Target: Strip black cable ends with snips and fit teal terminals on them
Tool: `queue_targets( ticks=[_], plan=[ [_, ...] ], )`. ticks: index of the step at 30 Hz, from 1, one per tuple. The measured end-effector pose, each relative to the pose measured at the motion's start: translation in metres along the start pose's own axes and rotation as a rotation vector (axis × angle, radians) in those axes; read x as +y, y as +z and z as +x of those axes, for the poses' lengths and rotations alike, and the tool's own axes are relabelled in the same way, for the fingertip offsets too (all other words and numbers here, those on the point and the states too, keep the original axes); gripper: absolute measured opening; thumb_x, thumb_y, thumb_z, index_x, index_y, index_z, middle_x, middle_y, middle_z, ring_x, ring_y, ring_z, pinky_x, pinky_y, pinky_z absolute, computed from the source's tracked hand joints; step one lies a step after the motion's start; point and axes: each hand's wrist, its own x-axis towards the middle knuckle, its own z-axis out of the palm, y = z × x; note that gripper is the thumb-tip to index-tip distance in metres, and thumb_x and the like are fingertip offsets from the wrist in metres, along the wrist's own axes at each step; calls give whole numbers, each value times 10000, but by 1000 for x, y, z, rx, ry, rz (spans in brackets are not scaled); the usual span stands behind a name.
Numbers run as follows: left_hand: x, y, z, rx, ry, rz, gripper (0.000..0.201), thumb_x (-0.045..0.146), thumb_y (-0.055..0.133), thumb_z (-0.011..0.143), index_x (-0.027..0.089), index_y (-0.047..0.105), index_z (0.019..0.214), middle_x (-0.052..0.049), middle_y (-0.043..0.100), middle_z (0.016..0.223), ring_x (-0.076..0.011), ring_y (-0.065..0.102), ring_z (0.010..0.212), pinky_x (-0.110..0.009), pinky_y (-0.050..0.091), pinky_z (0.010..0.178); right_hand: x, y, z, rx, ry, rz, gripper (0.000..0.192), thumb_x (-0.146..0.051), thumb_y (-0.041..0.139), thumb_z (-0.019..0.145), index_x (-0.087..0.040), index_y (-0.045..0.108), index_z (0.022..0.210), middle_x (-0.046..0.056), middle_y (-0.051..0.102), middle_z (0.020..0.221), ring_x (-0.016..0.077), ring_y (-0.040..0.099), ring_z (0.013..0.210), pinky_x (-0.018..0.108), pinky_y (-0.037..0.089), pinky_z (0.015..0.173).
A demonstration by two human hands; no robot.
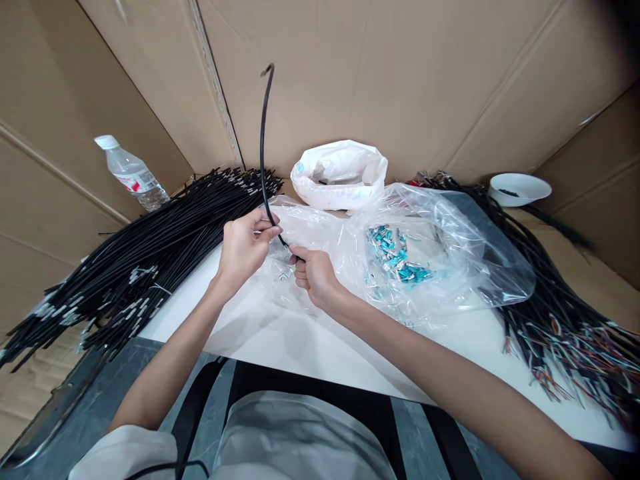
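A single black cable (pixel 262 143) rises from my hands and curves up toward the cardboard wall. My left hand (pixel 243 248) pinches it a little above its lower end. My right hand (pixel 314 275) grips the lower end itself, just right of the left hand. Both hands hover over a clear plastic bag (pixel 453 263) spread on the white table (pixel 310 347). Inside the bag lie several small teal connectors (pixel 397 255). A large pile of black cables (pixel 150 257) lies to the left of my left hand.
A water bottle (pixel 131 175) stands at the back left. A white plastic bag (pixel 340 173) sits behind the clear bag. A white bowl (pixel 519 189) is at the back right. Another bundle of cables with coloured wire ends (pixel 565 333) lies on the right. Cardboard walls surround the table.
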Motion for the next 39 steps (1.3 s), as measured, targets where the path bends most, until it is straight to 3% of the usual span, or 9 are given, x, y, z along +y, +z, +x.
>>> queue_targets(
  ticks=[8,21,32,36,39],
  plan=[
    [-2,7,-8,155,11,3,73,138,678,813,190,693,862,-3,784,840,-193,768,837,-221,556,707,-12,2,-3,-8,33,-93,441,-180,485,989,-195,409,555,-119,168,434,39,90,384,181,87,342],
    [-7,-11,2,49,-119,-25,68,203,728,757,174,706,815,-15,779,768,-192,730,738,-253,495,666,-13,-20,-2,-75,30,-256,418,-222,551,972,-163,493,563,-121,192,444,33,99,404,175,82,362],
    [-9,-12,-1,128,-126,-195,152,274,770,743,170,703,831,-48,766,823,-192,726,767,-234,510,637,-13,-25,-17,-82,-120,-118,345,-336,543,966,-158,563,671,-130,178,492,44,86,437,190,72,399],
    [-1,-9,-8,223,-107,-338,210,303,819,721,171,683,811,-44,752,847,-160,701,728,-215,512,624,-7,-29,-18,-77,-228,-46,313,-434,669,871,-150,614,752,-136,168,521,48,87,462,208,72,412],
    [4,-5,-15,289,-96,-419,229,303,844,717,169,685,812,-36,739,818,-144,691,704,-203,514,617,-5,-25,-18,-50,-272,-29,320,-401,800,732,-175,574,731,-141,176,527,45,102,466,220,77,413]
  ],
)
